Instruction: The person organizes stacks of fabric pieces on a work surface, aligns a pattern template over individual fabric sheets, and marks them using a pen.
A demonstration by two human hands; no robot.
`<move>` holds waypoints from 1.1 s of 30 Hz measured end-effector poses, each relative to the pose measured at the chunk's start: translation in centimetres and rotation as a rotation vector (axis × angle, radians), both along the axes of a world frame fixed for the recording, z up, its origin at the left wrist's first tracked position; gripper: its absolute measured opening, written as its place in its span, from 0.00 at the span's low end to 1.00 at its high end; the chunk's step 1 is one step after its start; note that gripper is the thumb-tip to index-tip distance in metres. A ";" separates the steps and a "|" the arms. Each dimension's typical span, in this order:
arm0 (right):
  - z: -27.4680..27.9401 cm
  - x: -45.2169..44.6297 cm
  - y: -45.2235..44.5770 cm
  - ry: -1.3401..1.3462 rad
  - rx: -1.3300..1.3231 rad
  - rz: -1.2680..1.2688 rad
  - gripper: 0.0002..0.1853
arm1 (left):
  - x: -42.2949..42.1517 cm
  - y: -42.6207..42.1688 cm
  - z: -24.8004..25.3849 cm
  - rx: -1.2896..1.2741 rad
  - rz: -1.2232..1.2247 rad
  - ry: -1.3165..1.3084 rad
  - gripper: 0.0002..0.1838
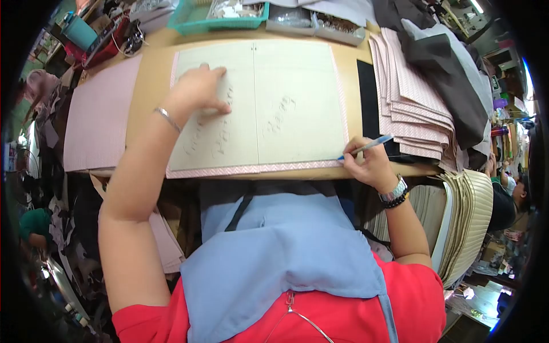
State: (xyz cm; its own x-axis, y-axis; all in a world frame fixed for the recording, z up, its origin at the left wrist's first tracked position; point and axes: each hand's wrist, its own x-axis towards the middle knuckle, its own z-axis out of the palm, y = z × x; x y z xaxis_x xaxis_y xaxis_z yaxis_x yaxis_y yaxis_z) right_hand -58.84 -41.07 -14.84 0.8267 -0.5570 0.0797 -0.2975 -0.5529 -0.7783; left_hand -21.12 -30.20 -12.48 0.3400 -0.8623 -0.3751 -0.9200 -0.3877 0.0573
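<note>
My left hand (203,90) rests with its fingers spread on a pale cardboard pattern (297,74) that bears handwriting and a centre line. Under the pattern lies a pink patterned sheet (214,171), its edge showing along the bottom and sides. At the pattern's lower right corner my right hand (366,163) grips a blue-and-clear pen (372,146). The pen's tip is at the pattern's edge, over the pink border. Whether the tip touches the sheet I cannot tell.
Pink sheets (409,108) are stacked on the right beside dark cloth (437,74). Another pink piece (100,114) lies on the left. A teal basket (220,24) and a clear box (340,31) of small parts stand at the back. A person (509,197) is at far right.
</note>
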 end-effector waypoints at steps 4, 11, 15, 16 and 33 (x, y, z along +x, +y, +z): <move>-1.7 0.1 -0.7 -0.228 0.253 -0.238 0.08 | -0.1 3.1 -2.1 -0.251 0.065 -0.007 0.49; -3.4 2.1 -1.3 -0.078 0.083 -0.319 0.17 | -4.2 9.0 -5.5 -0.439 0.165 -0.092 0.49; -2.9 1.6 -2.8 -0.181 0.423 -0.457 0.24 | -7.2 9.9 -5.5 -0.436 0.169 -0.120 0.49; -2.4 1.3 -3.1 -0.203 0.543 -0.488 0.27 | -7.6 10.1 -5.3 -0.429 0.168 -0.114 0.49; 2.7 -6.9 -6.7 -0.502 -0.071 -0.649 0.21 | -2.6 12.2 -7.2 -0.615 0.549 -0.165 0.36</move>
State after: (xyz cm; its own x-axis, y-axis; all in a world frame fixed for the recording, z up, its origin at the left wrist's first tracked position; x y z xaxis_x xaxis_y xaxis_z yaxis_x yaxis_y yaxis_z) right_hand -65.76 -47.74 -12.17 0.1982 -0.8914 0.4075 -0.2007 -0.4439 -0.8733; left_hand -23.71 -18.04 -19.64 0.7799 -0.5933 0.1993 -0.6253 -0.7259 0.2864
